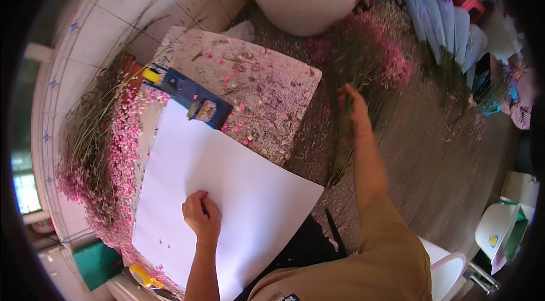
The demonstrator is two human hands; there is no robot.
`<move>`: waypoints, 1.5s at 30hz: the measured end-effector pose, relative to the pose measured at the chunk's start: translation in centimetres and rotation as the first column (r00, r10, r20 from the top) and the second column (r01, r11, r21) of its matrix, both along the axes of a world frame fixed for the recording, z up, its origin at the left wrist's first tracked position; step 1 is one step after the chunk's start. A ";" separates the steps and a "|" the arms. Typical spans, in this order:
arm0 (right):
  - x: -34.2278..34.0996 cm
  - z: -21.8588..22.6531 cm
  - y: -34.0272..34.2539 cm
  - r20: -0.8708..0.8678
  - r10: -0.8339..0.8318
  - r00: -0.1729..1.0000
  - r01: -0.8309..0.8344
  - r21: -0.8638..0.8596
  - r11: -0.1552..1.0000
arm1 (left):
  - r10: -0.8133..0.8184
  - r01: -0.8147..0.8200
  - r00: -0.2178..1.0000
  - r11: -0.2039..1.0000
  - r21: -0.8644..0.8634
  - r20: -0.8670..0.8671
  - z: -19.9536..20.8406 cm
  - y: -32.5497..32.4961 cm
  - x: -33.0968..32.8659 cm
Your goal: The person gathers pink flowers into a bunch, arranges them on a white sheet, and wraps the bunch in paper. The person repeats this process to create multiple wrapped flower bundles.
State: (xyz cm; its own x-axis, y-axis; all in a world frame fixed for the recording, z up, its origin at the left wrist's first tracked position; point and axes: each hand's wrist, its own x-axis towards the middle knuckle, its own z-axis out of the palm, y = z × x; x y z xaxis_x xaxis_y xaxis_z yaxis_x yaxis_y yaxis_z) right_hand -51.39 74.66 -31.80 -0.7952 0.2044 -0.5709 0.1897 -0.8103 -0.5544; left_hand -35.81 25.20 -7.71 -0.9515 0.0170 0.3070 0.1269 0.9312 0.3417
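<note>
A large white paper sheet (238, 182) lies over the near part of a petal-strewn board. My left hand (202, 218) rests on the sheet, its fingers curled in with nothing visible in them. Out to the right, my right arm stretches over the floor. My right hand (353, 107) is at the stems of a loose bunch of pink flowers (389, 51), with its fingers slightly apart. Motion blurs it a little, and whether it touches the stems is unclear. A blue tape dispenser (193, 96) with a yellow part sits at the sheet's far edge.
More pink flowers with long stems (122, 153) are heaped left of the board (261, 79). A big white container (301, 0) stands beyond it. Several wrapped bouquets (443, 23) lie far right. A yellow tape roll (142, 275) is near left; a white stool (448, 270) is near right.
</note>
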 end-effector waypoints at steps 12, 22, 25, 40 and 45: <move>-8.9 55.9 24.6 -0.751 0.074 0.656 -0.269 -0.141 0.953 | -0.078 0.078 0.996 0.997 -0.010 -0.043 -1.5 0.0 -0.2; 10.6 57.4 -3.1 -0.495 0.735 0.463 0.126 0.858 0.498 | -0.375 0.506 0.807 0.838 -0.206 0.457 4.4 -3.0 22.7; 16.4 50.8 -14.4 -0.243 0.912 0.331 0.121 0.969 0.214 | -0.188 0.288 0.955 0.779 -0.557 0.231 2.4 -4.9 28.8; 2.4 33.1 -18.7 0.678 0.529 0.509 0.543 0.224 -0.810 | -0.299 0.144 0.858 0.921 0.363 0.418 3.1 -7.3 27.7; -3.1 36.2 -16.4 0.847 0.326 0.420 0.298 0.210 -0.931 | -0.335 -0.019 0.907 0.570 0.821 0.254 0.8 -6.9 30.2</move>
